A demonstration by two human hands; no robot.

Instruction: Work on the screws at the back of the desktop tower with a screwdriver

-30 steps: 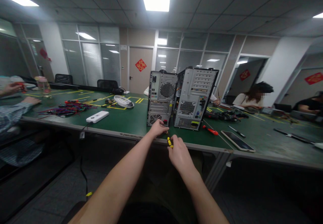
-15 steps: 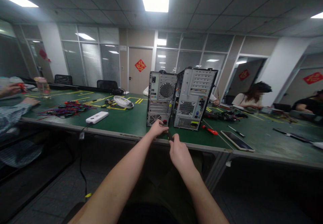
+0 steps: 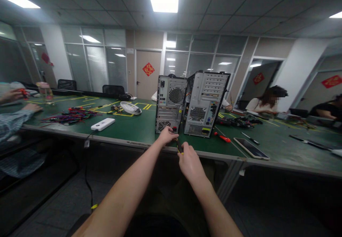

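Two desktop computer towers stand side by side with their backs toward me: a narrower computer case (image 3: 161, 105) and a wider computer case (image 3: 193, 116) on its right. My left hand (image 3: 165, 136) is at the lower edge of the narrower one, its fingers closed; what they pinch is hidden. In my right hand (image 3: 189, 159) is a screwdriver with a black and yellow handle (image 3: 179, 144), pointing up and forward toward my left fingertips. Its tip is too small to make out.
On the green table (image 3: 139, 133) lie a white power bank (image 3: 103, 124), a pile of coloured wires (image 3: 72, 116), a racket-like white object (image 3: 130, 107), a red-and-black screwdriver (image 3: 222, 137) and a phone (image 3: 251, 148). Other people sit at both sides.
My right fingers have shifted slightly down the screwdriver, so more of its handle shows, including yellow at the lower end. My left hand stays in place.
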